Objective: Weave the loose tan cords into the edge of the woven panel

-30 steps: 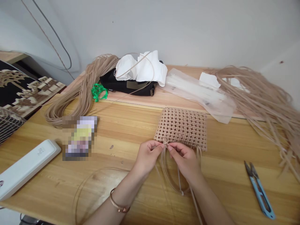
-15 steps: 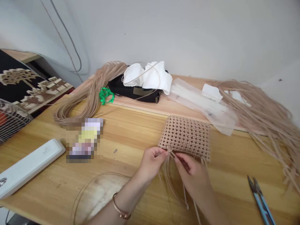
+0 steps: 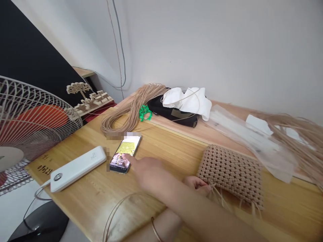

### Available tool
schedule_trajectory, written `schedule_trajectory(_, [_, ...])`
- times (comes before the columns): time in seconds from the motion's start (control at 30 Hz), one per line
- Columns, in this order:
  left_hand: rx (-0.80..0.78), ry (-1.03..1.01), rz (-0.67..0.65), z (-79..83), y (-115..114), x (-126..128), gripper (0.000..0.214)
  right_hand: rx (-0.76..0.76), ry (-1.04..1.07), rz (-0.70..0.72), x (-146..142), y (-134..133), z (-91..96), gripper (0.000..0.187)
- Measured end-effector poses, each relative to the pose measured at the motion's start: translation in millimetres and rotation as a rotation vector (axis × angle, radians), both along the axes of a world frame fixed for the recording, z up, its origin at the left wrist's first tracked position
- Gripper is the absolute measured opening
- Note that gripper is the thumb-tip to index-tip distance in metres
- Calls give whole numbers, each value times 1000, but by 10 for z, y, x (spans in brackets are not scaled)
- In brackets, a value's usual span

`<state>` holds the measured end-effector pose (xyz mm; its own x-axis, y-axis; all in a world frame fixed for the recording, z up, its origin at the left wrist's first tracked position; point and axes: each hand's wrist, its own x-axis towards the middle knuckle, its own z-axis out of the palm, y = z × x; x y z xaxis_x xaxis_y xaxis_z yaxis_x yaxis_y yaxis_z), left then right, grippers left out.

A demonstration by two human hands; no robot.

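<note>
My right hand (image 3: 146,171) reaches left across the wooden table (image 3: 166,144), its index finger stretched out and touching the lit screen of a phone (image 3: 125,153). It holds nothing. My left hand (image 3: 198,184), partly hidden behind my right forearm, is curled at the near left corner of a tan woven mat (image 3: 232,171). Its fingers are closed on the loose strands (image 3: 222,198) hanging from the mat's edge. A bracelet (image 3: 155,228) is on my left wrist.
A white power bank (image 3: 78,168) lies left of the phone, a fan (image 3: 30,124) stands at the left edge. At the back are a coiled strand bundle (image 3: 131,107), a black bag (image 3: 174,112) with white tissue, a plastic sleeve (image 3: 252,137) and loose strands (image 3: 302,134).
My right hand has let go of the strands and moved left to the phone. The view has swung left, bringing the fan in. My left hand stays at the mat.
</note>
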<state>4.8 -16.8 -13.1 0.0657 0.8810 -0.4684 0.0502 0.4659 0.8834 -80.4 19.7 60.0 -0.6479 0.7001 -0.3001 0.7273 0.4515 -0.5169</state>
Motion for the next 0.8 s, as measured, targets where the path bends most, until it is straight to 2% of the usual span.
schedule_trajectory(0.07, [-24, -101, -1, -46, 37, 4, 14, -29, -112, 94, -180, 172, -33, 67])
schedule_trajectory(0.17, [-27, -115, -24, -106, 52, -2, 15, -21, -216, 127, -287, 295, -98, 64])
schedule_trajectory(0.4, [3, -28, -42, -305, 19, 20, 18, 9, -248, 80, -335, 234, -238, 52])
schedule_trajectory(0.53, [17, 21, 15, -271, -17, 42, 19, 8, -246, 28, -369, 198, -270, 43])
schedule_trajectory(0.8, [-1, -52, 18, -198, -27, 25, 27, 31, -186, 7, -354, 188, -322, 44])
